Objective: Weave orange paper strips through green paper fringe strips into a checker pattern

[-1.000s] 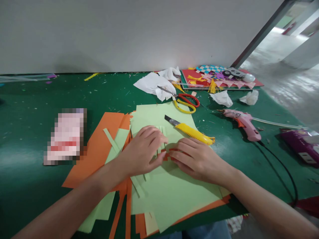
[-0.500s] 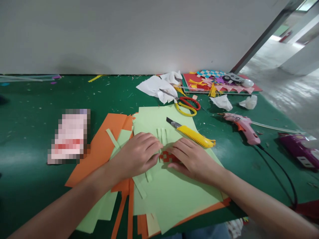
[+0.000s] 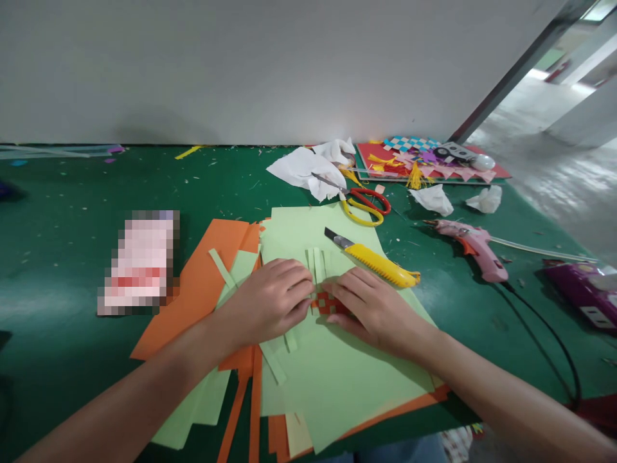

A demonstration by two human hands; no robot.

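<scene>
Between my hands lies a small woven piece of orange and green paper strips [image 3: 324,302], flat on a light green paper sheet [image 3: 347,379]. My left hand [image 3: 277,296] is closed, its fingertips pinched at the left edge of the weave. My right hand [image 3: 364,299] covers the right part, with fingers curled down onto it. Pale green strip ends [image 3: 317,263] stick out from the weave's far side. A yellow utility knife [image 3: 378,260], blade out, rests on the sheet just beyond my right hand. Loose green strips lie beside my left wrist.
Orange paper [image 3: 197,283] lies to the left, near a blurred-out pink item [image 3: 139,263]. Scissors [image 3: 366,206] and crumpled white paper [image 3: 308,170] are farther back. At right are a pink glue gun [image 3: 475,247] with its cord and a purple packet [image 3: 578,289]. A grey wall [image 3: 241,71] borders the table.
The whole view has shifted very slightly. My fingers have moved a little at the weave, and more of its checkered pattern shows between them.
</scene>
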